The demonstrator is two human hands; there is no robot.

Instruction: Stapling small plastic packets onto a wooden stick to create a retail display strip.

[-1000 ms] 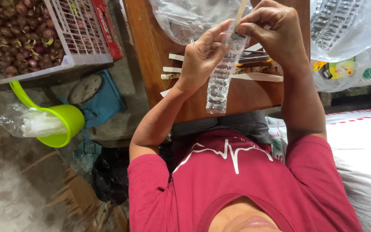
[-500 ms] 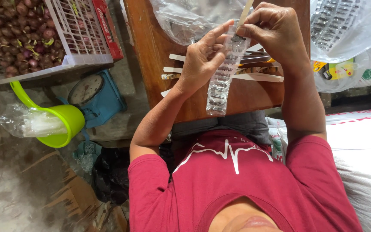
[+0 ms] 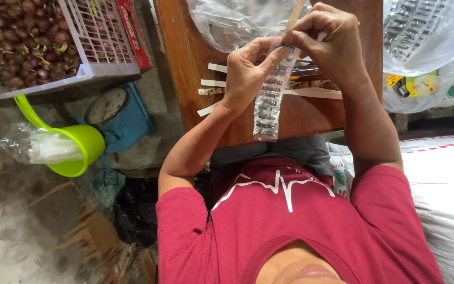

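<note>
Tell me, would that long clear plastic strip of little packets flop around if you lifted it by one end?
Probably yes. The long clear plastic strip of little packets hangs straight down from the left hand and right hand pinching its top, so it looks floppy. It seems light, since fingertips alone hold it. The shiny film may be a bit slippery.

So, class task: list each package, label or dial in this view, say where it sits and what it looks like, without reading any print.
Clear strip packet: held by both hands over the wooden table, long, narrow, dark contents.
Clear bag: top right, bulging, similar strips inside.
White sack: right edge, red and blue marks.
Red carton: beside the white crate, upper left.
Scale dial: round, pale, on blue scale.
</note>
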